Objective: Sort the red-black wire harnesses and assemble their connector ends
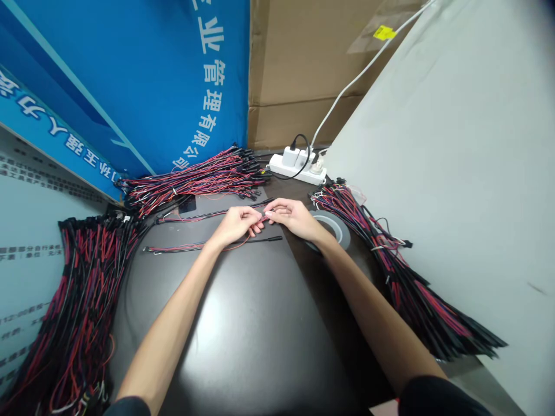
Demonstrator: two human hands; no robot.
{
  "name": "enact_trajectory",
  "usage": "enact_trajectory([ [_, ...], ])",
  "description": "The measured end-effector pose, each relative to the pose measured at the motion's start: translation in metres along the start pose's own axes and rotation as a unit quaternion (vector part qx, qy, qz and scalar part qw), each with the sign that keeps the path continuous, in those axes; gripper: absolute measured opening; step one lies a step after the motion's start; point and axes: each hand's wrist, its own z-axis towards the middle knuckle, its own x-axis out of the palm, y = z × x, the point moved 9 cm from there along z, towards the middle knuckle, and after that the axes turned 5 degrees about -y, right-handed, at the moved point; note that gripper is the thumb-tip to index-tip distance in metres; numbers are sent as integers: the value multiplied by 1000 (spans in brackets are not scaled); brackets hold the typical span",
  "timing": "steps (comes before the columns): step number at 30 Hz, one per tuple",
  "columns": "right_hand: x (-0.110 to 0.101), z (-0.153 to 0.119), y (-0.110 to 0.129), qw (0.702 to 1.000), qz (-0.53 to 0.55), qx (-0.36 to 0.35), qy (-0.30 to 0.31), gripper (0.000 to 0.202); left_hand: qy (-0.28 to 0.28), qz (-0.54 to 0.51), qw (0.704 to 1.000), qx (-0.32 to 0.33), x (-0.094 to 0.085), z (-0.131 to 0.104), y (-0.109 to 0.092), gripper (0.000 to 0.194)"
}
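My left hand and my right hand meet over the dark table, fingertips nearly touching. Both are pinched on a thin red wire that shows between them. A loop of orange-red wire hangs below my left fingers. Behind my hands lies a black-sleeved wire harness with red strands. In front of them, a second wire harness stretches across the table, its black tip pointing right. Whether the pinched wire belongs to either harness is hard to see. My fingers hide its ends.
Bundles of red and black wires lie at the back, left and right. A roll of grey tape sits beside my right wrist. Behind it stands a white power strip with plugs. Blue panel and cardboard rise at the back.
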Motion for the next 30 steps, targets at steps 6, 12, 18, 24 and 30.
enact_trajectory([
  [6, 2, 0, -1, 1000, -19, -20, 5, 38, 21, 66, 997, 26, 1, -4, -9, 26],
  [12, 2, 0, -2, 999, -33, -17, -6, 34, -61, 265, 950, 152, -5, -14, -39, 15],
  [18, 1, 1, 1, 998, -37, -36, -20, 30, -71, 341, 912, 219, 0, -23, -54, 12],
  [24, 2, 1, 0, 999, -38, -28, -23, 32, -53, 445, 859, 246, 11, -33, -60, 19],
  [30, -3, 2, -2, 999, -15, -21, -42, 36, -18, 588, 765, 264, 24, -47, -64, 18],
])
